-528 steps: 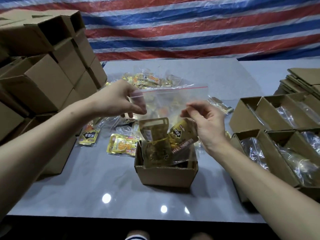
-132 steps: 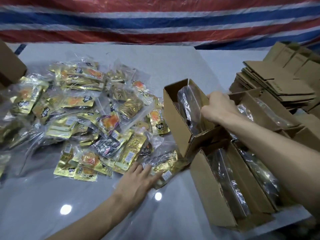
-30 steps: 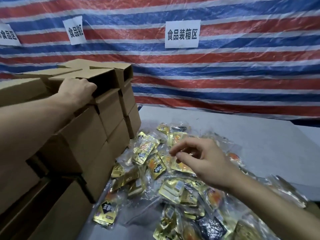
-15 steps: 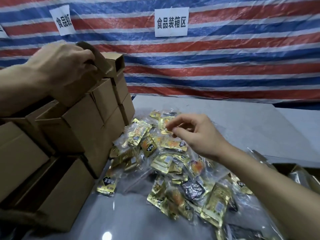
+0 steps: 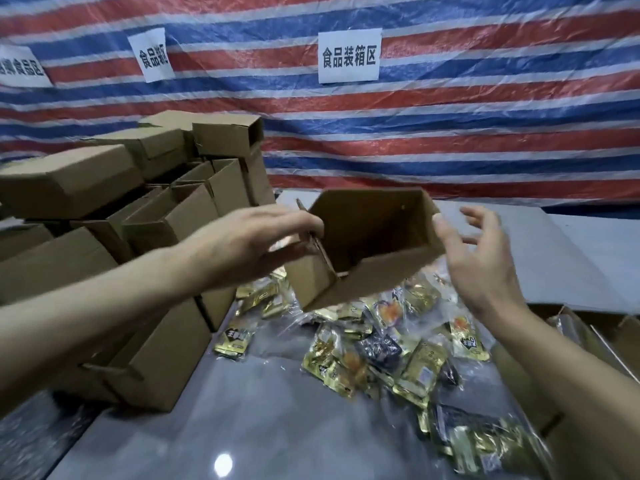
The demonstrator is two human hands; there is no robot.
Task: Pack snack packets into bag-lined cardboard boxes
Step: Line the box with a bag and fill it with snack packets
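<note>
Left hand (image 5: 249, 240) is gripping the box (image 5: 374, 244) by its nine-o'clock rim — probably light, stiff. Right hand (image 5: 485, 265) is hovering at three, fingers spread.

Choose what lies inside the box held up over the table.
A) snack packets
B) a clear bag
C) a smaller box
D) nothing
D: the box, held by the left hand with its opening toward the camera, shows only bare cardboard walls inside.
</note>
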